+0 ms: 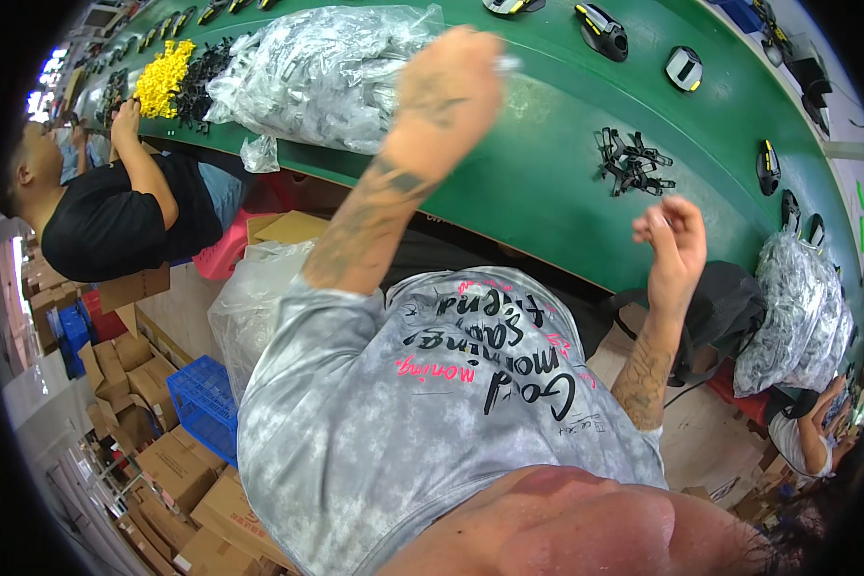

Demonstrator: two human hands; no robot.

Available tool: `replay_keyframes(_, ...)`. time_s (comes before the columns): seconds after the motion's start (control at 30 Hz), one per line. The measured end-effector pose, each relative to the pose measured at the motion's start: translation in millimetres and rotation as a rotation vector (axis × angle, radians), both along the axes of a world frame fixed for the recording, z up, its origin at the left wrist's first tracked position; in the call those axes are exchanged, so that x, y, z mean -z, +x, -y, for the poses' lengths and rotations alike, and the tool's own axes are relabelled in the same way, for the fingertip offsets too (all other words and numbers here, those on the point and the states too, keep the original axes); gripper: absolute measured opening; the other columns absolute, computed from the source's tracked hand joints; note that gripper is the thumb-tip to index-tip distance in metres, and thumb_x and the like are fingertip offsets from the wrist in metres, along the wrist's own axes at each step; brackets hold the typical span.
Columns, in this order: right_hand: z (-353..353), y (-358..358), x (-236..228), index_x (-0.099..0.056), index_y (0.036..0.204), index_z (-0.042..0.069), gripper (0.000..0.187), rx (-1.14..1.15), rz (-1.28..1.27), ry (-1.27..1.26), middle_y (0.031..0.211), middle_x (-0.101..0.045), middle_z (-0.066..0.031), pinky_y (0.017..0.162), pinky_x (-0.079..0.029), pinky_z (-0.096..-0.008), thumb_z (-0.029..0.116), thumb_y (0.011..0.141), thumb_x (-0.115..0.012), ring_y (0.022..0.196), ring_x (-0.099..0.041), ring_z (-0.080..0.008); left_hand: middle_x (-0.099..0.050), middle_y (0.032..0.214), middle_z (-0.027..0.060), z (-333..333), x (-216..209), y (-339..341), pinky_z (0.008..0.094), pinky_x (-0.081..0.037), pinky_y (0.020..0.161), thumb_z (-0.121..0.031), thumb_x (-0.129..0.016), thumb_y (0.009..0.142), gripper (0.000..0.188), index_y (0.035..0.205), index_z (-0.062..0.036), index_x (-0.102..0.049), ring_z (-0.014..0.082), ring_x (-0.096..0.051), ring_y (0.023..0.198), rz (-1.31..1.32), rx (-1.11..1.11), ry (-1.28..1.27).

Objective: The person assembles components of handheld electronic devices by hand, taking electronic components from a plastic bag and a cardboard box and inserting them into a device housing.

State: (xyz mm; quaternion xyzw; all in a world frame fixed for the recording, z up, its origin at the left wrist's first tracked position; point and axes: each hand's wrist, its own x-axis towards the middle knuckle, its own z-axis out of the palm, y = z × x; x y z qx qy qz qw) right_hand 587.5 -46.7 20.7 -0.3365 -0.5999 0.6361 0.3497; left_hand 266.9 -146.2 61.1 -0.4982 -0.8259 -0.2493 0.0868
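My left hand (451, 82) is raised over the green table (538, 182), beside a large clear bag (307, 77) full of small wrapped pieces. Its fingers look closed, and a small whitish, see-through blur (507, 63) shows at their tips; motion smears it too much to name. Near the table's front edge hovers my right hand (677, 250), its fingers loosely curled and apart, with nothing visible in them. Just beyond it lies a small pile of black plastic clips or brackets (634, 163).
Mouse-shaped black, yellow and white devices (602, 34) line the far side. Yellow parts (166, 77) and black parts (204, 77) are heaped at left, near a seated person (115, 221). Another filled clear bag (797, 317) stands at right. Cartons (178, 466) and a blue crate (202, 403) sit behind.
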Motion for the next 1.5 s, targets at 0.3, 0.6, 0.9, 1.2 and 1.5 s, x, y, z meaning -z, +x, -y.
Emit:
replay_keyframes(0.3,10.9,-45.0,-28.2,-0.062,0.112,0.002,0.017,-0.195,-0.018,0.039,0.099,-0.063,-0.0016,0.078,-0.050,-0.0251,0.003,0.096,-0.068,0.086,-0.061,-0.0096,-0.073,0.099,0.0194,49.9,34.3,-97.7,0.0493,-0.055,0.084,-0.014,-0.056,0.087,0.027,0.105,-0.0103,-0.077,0.0414,-0.069,0.094,-0.203,-0.130,-0.192)
replay_keyframes(0.6,33.2,-99.4,-52.0,-0.069,0.115,0.001,0.025,-0.277,-0.022,0.146,0.097,-0.069,-0.0022,0.080,-0.052,-0.0256,0.018,0.096,-0.072,0.088,-0.064,-0.0091,-0.063,0.079,0.0053,61.5,-11.2,2.1,0.0291,-0.047,0.062,-0.010,-0.062,0.096,0.010,0.099,-0.0002,-0.062,0.0098,-0.058,0.072,0.788,0.117,0.524)
replay_keyframes(0.9,17.7,-120.1,-40.8,-0.071,0.096,-0.002,0.025,-0.301,0.169,0.125,0.072,-0.068,-0.0022,0.060,-0.050,-0.0260,0.022,0.100,-0.064,0.067,-0.064,-0.0096,-0.060,0.080,-0.0009,51.7,19.0,60.6,0.0228,-0.045,0.059,-0.014,-0.073,0.096,0.023,0.113,-0.0022,-0.063,0.0054,-0.055,0.069,1.491,0.360,0.460)
replay_keyframes(1.2,8.4,-124.1,9.0,-0.067,0.108,0.001,0.027,-0.189,-0.071,-0.228,0.102,-0.069,-0.0032,0.080,-0.057,-0.0297,0.027,0.101,-0.062,0.096,-0.066,-0.0118,-0.063,0.080,-0.0015,2.9,74.6,84.1,0.0228,-0.047,0.060,-0.009,-0.069,0.096,0.021,0.115,-0.0026,-0.064,0.0054,-0.057,0.069,1.369,0.129,0.551)
replay_keyframes(1.5,-13.7,-110.9,27.8,-0.049,0.132,0.000,0.033,-0.280,-0.618,-0.651,0.135,-0.054,-0.0177,0.111,-0.046,-0.0424,0.006,0.099,-0.049,0.126,-0.055,-0.0303,-0.058,0.090,0.0015,-18.4,113.1,41.8,0.0254,-0.044,0.053,0.005,-0.066,0.088,0.025,0.109,-0.0056,-0.057,0.0114,-0.054,0.066,1.734,0.309,0.494)
